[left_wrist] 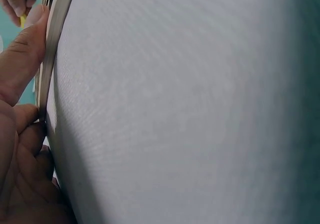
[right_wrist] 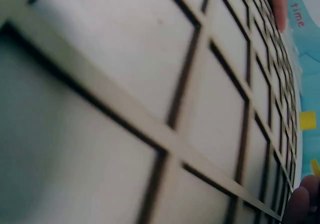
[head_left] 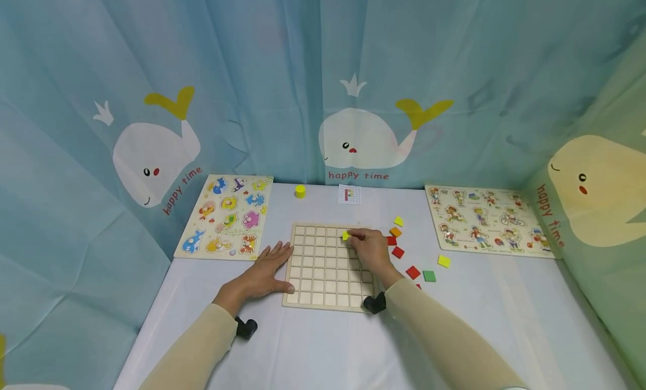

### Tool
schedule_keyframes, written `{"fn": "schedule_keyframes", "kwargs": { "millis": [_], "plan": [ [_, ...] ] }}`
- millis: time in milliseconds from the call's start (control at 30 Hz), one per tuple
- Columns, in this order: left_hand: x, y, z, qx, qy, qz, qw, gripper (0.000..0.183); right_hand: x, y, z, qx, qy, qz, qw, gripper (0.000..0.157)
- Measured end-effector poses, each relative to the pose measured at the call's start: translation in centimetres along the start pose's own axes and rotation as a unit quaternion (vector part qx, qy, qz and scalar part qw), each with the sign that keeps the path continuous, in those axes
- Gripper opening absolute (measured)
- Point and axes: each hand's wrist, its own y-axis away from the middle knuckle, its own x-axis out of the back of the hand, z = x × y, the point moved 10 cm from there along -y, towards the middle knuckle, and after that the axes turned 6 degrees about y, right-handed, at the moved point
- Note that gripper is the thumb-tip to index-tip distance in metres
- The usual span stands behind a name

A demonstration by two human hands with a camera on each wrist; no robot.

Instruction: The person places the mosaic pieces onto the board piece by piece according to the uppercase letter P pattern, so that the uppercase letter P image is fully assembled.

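Note:
A square wooden grid board (head_left: 318, 276) lies flat on the white table, its cells bare around the hands. My left hand (head_left: 257, 275) rests with spread fingers along the board's left edge, the thumb near its lower left corner. In the left wrist view the thumb (left_wrist: 25, 54) presses against the board's side (left_wrist: 60, 14). Over the upper part of the grid, my right hand (head_left: 372, 251) pinches a small yellow square tile (head_left: 345, 236) between thumb and fingers. The same tile (right_wrist: 315, 167) shows at the right edge of the right wrist view, beside the fingertips.
Loose tiles lie right of the board: several red (head_left: 413, 273), one green (head_left: 429, 276), one orange (head_left: 395, 232) and two yellow (head_left: 444, 261). Behind stand a yellow cylinder (head_left: 300, 191) and a small pattern card (head_left: 349, 195). Picture puzzles flank them, sea animals (head_left: 224, 216) left, figures (head_left: 489, 219) right.

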Motion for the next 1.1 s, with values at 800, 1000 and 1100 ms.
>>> {"fn": "schedule_keyframes", "kwargs": {
  "millis": [800, 1000, 1100],
  "plan": [
    [0.0, 0.0, 0.1, -0.002, -0.003, 0.000, 1.0000, 0.108, -0.9, 0.7, 0.0, 0.012, 0.025, 0.025, 0.999, 0.022],
    [-0.1, 0.1, 0.2, -0.002, -0.010, 0.001, 0.9999, 0.108, -1.2, 0.7, -0.2, 0.016, 0.034, 0.022, 0.999, 0.022],
    [-0.1, 0.1, 0.2, -0.005, -0.012, 0.002, 0.9999, 0.108, -1.3, 0.7, -0.2, 0.021, 0.043, 0.023, 0.999, 0.021]
  ]
}}
